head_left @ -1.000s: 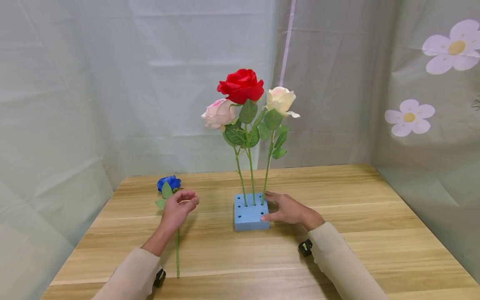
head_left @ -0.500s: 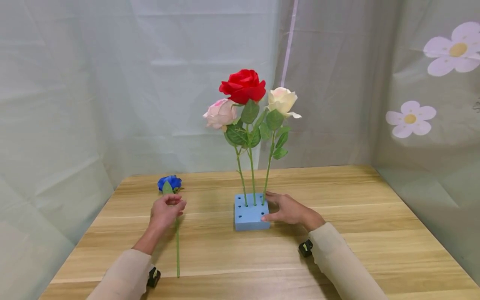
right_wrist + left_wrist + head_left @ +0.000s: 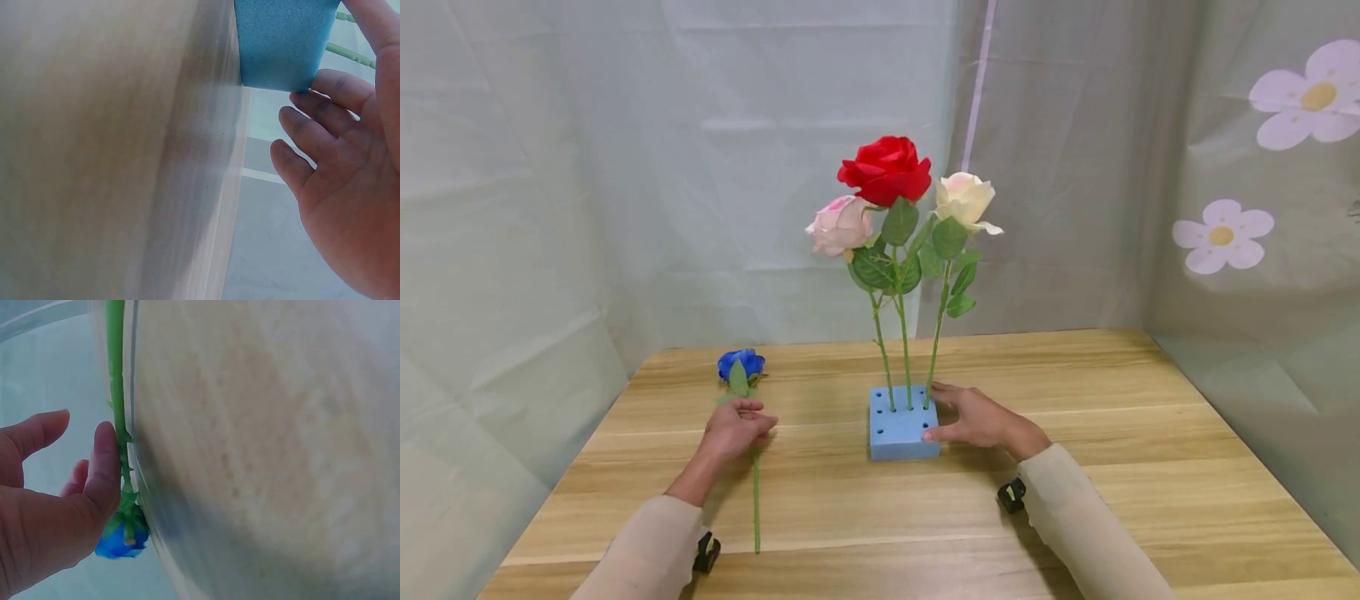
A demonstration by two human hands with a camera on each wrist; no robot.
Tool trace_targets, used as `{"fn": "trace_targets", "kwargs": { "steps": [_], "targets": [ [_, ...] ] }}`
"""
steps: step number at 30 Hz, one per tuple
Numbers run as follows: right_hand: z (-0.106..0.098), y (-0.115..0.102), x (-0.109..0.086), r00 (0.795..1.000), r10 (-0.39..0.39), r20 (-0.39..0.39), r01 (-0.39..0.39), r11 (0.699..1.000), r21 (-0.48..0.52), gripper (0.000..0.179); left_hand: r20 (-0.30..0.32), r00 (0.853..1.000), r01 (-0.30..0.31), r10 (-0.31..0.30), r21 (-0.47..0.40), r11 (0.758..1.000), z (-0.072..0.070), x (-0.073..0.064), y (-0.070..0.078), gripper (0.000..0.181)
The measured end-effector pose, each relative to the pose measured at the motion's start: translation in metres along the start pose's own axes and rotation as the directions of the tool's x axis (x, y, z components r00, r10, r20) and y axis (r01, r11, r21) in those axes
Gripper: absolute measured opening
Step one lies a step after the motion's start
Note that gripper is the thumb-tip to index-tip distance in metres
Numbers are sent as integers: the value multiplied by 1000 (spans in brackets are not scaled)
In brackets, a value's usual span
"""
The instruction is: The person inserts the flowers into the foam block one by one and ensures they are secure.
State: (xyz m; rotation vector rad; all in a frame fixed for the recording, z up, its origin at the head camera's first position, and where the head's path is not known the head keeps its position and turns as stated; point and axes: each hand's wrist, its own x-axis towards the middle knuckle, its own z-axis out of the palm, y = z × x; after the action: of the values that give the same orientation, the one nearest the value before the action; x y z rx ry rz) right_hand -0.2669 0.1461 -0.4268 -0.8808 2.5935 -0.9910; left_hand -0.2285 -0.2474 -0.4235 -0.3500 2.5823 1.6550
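A blue rose (image 3: 741, 365) lies on the table at the left, its stem pointing toward the front edge. My left hand (image 3: 733, 429) is over its upper stem (image 3: 117, 381). In the left wrist view the thumb stands apart from the fingers, and the fingertips (image 3: 105, 439) are right beside the stem. A light blue foam block (image 3: 895, 433) with several holes stands mid-table. My right hand (image 3: 981, 421) grips its right side, thumb at the front corner and fingers behind. Upright in the block are a red rose (image 3: 887, 171), a pale pink rose (image 3: 841, 227) and a cream rose (image 3: 964, 200).
The wooden table (image 3: 1075, 517) runs back to a hanging grey-white curtain (image 3: 737, 167). At the right, another curtain carries printed white flowers (image 3: 1222, 236). A black wrist camera (image 3: 1011, 497) shows under the right sleeve, another camera (image 3: 707, 552) under the left.
My left hand has moved left and down onto the blue rose's stem, and its fingers have spread slightly since half a second ago. The right hand and the block have stayed put.
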Motion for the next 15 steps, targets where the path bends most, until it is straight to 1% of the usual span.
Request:
{"fn": "trace_targets", "kwargs": {
  "steps": [7, 10, 15],
  "targets": [
    [0, 1, 1, 1000, -9, 8, 8, 1000, 6, 88, -16, 999, 34, -34, 21, 999, -2, -1, 1, 48],
    [-1, 1, 1, 1000, -14, 8, 14, 1000, 4, 87, -8, 999, 50, -50, 24, 998, -5, -1, -1, 47],
    [-1, 1, 1, 1000, -11, 6, 11, 1000, -3, 87, 6, 998, 54, -55, 79, 995, -9, -2, -3, 45]
  ]
}}
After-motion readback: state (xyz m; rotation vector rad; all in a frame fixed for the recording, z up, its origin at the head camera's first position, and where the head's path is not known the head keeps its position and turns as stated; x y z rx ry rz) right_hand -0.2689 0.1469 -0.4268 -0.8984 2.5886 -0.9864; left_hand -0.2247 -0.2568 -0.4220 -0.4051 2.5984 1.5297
